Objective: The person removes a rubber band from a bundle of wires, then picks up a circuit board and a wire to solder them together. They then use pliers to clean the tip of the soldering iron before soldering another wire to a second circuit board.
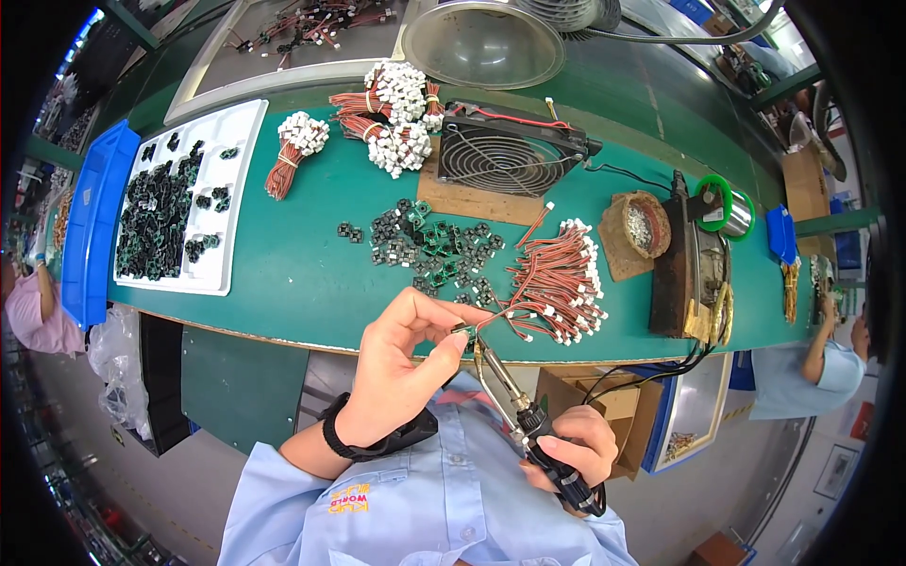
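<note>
Between the thumb and fingers of my left hand (404, 351) is a small green circuit board (469, 332). A red-and-black wire lead (493, 318) runs from the board toward the wire pile. My right hand (578, 447) grips the black handle of a soldering iron (505, 377) with a thin tube along its side. The iron's tip meets or nearly meets the board; my fingers partly hide that spot. Just beyond my left hand lies a heap of small black and green parts (439, 247). Beside it are loose wire leads with white connectors (559, 283).
A white tray of dark parts (247, 132) and a blue bin (92, 226) stand at left. Tied wire bundles (300, 141), a black fan (510, 156), a round dish (645, 226) and a solder spool (736, 208) sit across the green bench (293, 311). Co-workers (813, 377) flank both sides.
</note>
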`<state>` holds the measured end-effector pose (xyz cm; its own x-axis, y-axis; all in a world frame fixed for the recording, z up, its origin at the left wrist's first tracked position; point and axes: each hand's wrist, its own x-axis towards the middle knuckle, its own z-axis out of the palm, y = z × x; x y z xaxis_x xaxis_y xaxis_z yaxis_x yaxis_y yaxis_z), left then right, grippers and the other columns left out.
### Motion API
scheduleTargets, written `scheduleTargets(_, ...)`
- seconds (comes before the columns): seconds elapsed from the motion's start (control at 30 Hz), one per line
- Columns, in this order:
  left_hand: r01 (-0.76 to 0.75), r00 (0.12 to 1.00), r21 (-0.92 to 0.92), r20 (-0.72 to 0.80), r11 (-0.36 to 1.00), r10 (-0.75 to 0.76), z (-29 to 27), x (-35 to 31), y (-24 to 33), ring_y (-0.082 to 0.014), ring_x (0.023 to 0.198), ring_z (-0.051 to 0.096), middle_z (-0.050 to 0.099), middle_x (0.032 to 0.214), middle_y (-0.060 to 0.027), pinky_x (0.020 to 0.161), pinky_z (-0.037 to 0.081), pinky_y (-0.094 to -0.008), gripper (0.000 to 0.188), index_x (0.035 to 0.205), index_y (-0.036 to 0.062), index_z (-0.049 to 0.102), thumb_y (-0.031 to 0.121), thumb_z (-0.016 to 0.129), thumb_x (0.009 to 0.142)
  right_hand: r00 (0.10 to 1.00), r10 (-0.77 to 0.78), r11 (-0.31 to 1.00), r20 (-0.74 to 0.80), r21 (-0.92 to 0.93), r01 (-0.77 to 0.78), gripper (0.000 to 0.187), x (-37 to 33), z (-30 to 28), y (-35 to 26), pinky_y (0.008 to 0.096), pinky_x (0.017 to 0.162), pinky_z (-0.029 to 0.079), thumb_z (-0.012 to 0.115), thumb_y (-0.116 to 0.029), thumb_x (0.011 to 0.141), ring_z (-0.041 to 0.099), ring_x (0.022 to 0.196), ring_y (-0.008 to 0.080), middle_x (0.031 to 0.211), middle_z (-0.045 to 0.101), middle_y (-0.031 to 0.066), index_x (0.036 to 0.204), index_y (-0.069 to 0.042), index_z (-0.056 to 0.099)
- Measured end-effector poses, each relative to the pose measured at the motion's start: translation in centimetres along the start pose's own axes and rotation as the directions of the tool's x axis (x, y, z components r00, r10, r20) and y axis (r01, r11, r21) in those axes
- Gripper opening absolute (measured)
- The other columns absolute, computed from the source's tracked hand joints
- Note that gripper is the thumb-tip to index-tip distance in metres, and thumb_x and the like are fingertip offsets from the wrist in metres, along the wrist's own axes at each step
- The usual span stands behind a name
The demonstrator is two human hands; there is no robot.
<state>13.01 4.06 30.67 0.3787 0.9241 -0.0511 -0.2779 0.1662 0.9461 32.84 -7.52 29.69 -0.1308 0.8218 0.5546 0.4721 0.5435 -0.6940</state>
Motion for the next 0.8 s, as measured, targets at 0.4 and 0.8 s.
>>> scheduleTargets(0.4,0.317,0.948,-0.386,0.131,0.866,-0.289,-1.5,0.3,1.2,-0.0164,0.087,0.059,0.062,0.101,-0.0192,0.069,0.046,-0.0252,0.007,0.086,0.0056,0.048,0.007,0.054,0.085,0.684,0.297,0.807,-0.666,-0.208,-0.553,0.028,1.5,-1.2,6.8,0.0262,0.073,0.039,0.056,0.0,0.079,0.048,0.082,0.0165,0.092,0.05,0.0089,0.107,-0.002,0.052)
scheduleTargets(0.8,0.207,0.978,-0.145,0.032,0.968,-0.204,0.0,0.4,1.1,-0.0159,0.087,0.059,0.062,0.1,-0.0204,0.069,0.046,-0.024,0.009,0.086,0.0051,0.047,0.008,0.055,0.084,0.973,0.022,0.998,-0.23,0.057,-0.009,0.042,0.0,-1.4,0.1,0.0294,0.054,0.041,0.079,-0.024,0.064,0.054,0.062,0.0168,0.08,0.058,0.0078,0.099,-0.01,0.061)
